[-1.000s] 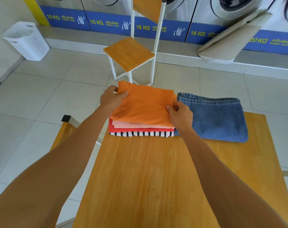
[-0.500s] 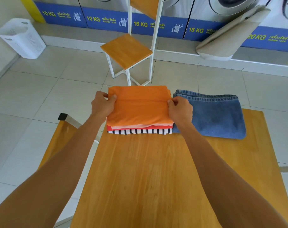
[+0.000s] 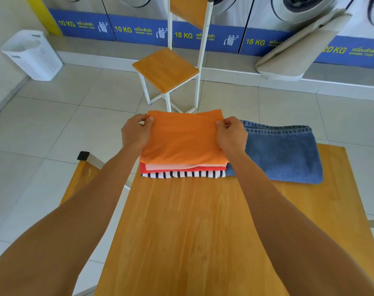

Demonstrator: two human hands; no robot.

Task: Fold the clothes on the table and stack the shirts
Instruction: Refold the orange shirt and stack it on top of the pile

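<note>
A folded orange shirt (image 3: 184, 137) lies on top of a stack at the far left of the wooden table (image 3: 192, 231). Under it show a pink layer, a red shirt (image 3: 181, 168) and a black-and-white striped shirt (image 3: 181, 174). My left hand (image 3: 136, 133) pinches the orange shirt's far left corner. My right hand (image 3: 232, 135) pinches its far right corner. Folded blue jeans (image 3: 282, 152) lie flat just right of the stack, touching it.
A wooden chair with a white frame (image 3: 167, 69) stands on the tiled floor beyond the table. Another chair (image 3: 83, 174) sits at the table's left. A white laundry basket (image 3: 32, 54) is far left. Washing machines line the back wall, with a beige folded board (image 3: 299, 48) leaning there.
The orange shirt was tilted and askew on the stack; it now lies squared over it. Both hands slid from its sides to its far corners.
</note>
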